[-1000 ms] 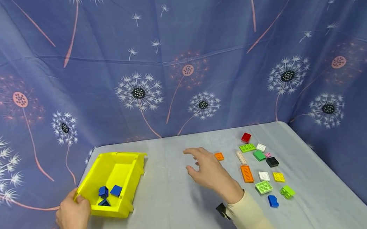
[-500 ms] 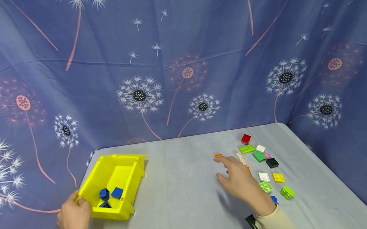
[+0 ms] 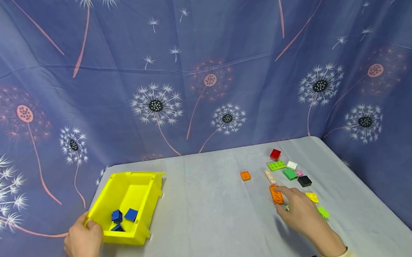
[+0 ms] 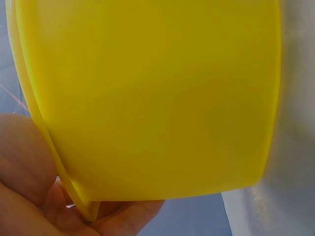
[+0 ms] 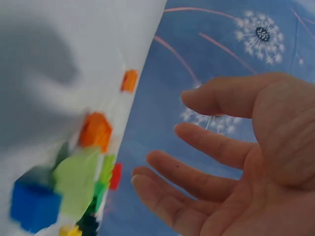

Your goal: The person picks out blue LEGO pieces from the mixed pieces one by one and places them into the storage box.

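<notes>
My left hand (image 3: 83, 242) grips the near-left corner rim of a yellow plastic bin (image 3: 145, 216). In the left wrist view the thumb and fingers pinch the bin's lip. Several blue toy bricks (image 3: 131, 215) lie inside the bin. Above the scattered bricks at the right hovers my right hand (image 3: 305, 215), fingers spread and holding nothing. Its fingertips appear near the larger orange brick (image 3: 276, 195). In the head view it covers a blue brick (image 5: 34, 206) and most of a light green one (image 5: 76, 182), both visible in the right wrist view.
A small orange brick (image 3: 245, 176) lies apart, left of the others. Beyond the hand are red (image 3: 275, 154), lime (image 3: 277, 166), green (image 3: 290, 174), black (image 3: 304, 181) and yellow (image 3: 312, 197) bricks. A patterned curtain (image 3: 197, 105) hangs behind the pale-covered table (image 3: 204, 223).
My right hand has moved rightward from mid-table to over the bricks, uncovering the small orange one. The left hand keeps its grip on the bin, which stays in place.
</notes>
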Motion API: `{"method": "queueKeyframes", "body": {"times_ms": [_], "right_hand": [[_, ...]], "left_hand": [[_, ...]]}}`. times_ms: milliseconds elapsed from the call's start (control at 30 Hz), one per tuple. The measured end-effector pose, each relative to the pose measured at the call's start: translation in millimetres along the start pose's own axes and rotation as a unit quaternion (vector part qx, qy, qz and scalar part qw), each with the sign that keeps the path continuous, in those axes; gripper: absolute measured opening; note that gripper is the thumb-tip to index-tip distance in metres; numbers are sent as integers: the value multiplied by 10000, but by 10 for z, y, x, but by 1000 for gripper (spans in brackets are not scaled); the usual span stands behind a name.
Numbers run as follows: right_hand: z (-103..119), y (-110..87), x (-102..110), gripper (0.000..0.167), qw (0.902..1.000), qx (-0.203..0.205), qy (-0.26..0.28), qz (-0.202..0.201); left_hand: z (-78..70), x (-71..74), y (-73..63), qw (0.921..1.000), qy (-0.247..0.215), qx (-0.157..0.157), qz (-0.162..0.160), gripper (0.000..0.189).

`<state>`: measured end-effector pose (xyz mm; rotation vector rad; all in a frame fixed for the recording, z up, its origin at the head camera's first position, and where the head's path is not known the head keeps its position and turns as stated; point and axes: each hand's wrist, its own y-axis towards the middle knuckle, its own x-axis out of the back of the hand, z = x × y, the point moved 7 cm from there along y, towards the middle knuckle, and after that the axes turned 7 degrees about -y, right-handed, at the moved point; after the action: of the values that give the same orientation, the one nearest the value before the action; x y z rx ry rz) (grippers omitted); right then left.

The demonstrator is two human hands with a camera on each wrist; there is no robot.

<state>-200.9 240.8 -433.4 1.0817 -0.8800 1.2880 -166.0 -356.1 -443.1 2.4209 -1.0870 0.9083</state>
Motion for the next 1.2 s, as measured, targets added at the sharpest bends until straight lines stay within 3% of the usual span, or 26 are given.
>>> {"method": "queueKeyframes", "body": {"times_ms": [133, 467, 1000, 1200], "right_hand": [[-161, -54, -51, 48, 9985, -318, -237, 373], [-434, -156, -132, 38, 9958, -522, -393, 645], [-582, -224, -324, 34, 9834, -1265, -410, 1235], [-596, -255, -356, 34, 9802, -1395, -469, 1324]], "left_hand": [[18, 9, -2, 10000, -36, 17, 3, 51], [-5, 16, -11, 10000, -51, -9, -75, 50], [-18, 17, -35, 10000, -43, 2, -61, 50], [-20, -6, -24, 9997, -72, 227, 81, 53]]}}
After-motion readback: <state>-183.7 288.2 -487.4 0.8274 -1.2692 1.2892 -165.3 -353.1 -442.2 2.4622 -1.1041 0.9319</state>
